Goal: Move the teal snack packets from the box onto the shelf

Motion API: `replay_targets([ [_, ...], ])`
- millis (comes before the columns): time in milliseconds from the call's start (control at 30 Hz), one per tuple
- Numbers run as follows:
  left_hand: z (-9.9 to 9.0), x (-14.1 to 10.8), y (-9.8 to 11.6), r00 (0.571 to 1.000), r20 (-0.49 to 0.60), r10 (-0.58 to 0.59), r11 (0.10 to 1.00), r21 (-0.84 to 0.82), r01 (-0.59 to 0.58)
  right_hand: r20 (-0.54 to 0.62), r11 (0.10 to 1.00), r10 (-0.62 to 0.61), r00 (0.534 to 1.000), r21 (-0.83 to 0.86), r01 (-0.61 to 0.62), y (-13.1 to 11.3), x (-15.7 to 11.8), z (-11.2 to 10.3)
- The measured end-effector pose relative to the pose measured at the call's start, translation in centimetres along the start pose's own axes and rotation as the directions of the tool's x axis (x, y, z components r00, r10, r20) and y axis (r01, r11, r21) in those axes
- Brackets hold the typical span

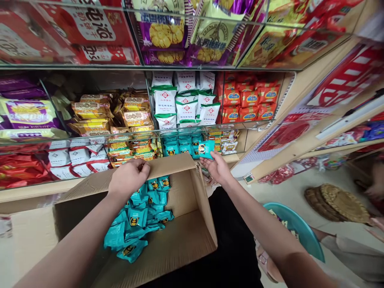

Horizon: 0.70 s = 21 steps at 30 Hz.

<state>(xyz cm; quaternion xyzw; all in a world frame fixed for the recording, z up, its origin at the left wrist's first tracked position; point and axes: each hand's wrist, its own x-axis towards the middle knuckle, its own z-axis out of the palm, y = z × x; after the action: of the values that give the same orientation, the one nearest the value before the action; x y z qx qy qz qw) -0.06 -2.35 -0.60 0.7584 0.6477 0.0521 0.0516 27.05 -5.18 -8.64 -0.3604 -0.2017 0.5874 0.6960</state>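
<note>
A teal packet (205,149) is pinched between the thumb and fingers of my right hand (216,166), in front of the lower shelf. Behind it, more teal packets (171,148) stand in a shelf compartment. My left hand (129,175) is closed on the far flap of an open cardboard box (189,240). Inside the box, several loose teal packets (136,218) lie in a heap towards its left and far side. The box rests at my lap, tilted towards me.
Glass-fronted shelves hold white packets (186,108), red packets (249,98) and gold-wrapped ones (91,112). A teal basin (312,236) with small packets stands on the floor at right, near woven stools (342,202). Parts of other people show at the right edge.
</note>
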Motion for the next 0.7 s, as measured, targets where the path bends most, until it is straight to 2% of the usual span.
replay_targets([
  [100, -0.2, -0.1, -0.3, 1.000, -0.002, -0.014, 1.000, -0.024, 0.013, -0.012, 0.974, 0.145, 0.989, 0.176, -0.141, -2.0, -2.5, 0.3],
  [133, -0.3, -0.2, -0.3, 0.999, -0.034, 0.000, 0.999, -0.050, -0.002, -0.015, 0.968, 0.166, 0.986, 0.192, -0.160, -2.6, -3.2, 0.5],
  [200, -0.6, -0.8, 0.3, 0.984, -0.164, 0.076, 0.985, -0.144, -0.100, -0.009, 0.970, 0.190, 0.982, 0.153, -0.187, -3.5, -4.8, 1.1],
  [267, -0.8, -2.0, 1.8, 0.938, -0.306, 0.163, 0.918, -0.300, -0.257, 0.011, 0.978, 0.199, 0.980, 0.056, -0.200, -3.9, -6.5, 2.2],
  [333, -0.9, -3.7, 4.1, 0.916, -0.349, 0.200, 0.767, -0.526, -0.367, 0.053, 0.981, 0.192, 0.980, -0.018, -0.191, -3.6, -8.3, 3.5],
  [400, -0.9, -5.6, 6.5, 0.948, -0.243, 0.206, 0.555, -0.769, -0.317, 0.125, 0.984, 0.176, 0.976, -0.049, -0.171, -2.8, -10.0, 4.8],
  [500, -0.7, -7.8, 8.9, 0.984, -0.009, 0.177, 0.343, -0.937, -0.070, 0.237, 0.985, 0.162, 0.958, -0.091, -0.144, -1.1, -12.3, 6.1],
  [567, -0.5, -8.7, 9.1, 0.994, 0.083, 0.072, 0.225, -0.972, 0.065, 0.263, 0.988, 0.145, 0.954, -0.084, -0.127, 0.1, -13.3, 6.3],
  [633, -0.3, -9.2, 8.9, 0.991, 0.128, -0.025, 0.114, -0.985, 0.130, 0.233, 0.991, 0.117, 0.965, -0.090, -0.098, 1.2, -13.8, 6.3],
  [700, -0.1, -9.5, 8.5, 0.986, 0.161, -0.048, 0.066, -0.984, 0.164, 0.188, 0.986, 0.093, 0.978, -0.154, -0.064, 1.7, -14.0, 6.2],
])
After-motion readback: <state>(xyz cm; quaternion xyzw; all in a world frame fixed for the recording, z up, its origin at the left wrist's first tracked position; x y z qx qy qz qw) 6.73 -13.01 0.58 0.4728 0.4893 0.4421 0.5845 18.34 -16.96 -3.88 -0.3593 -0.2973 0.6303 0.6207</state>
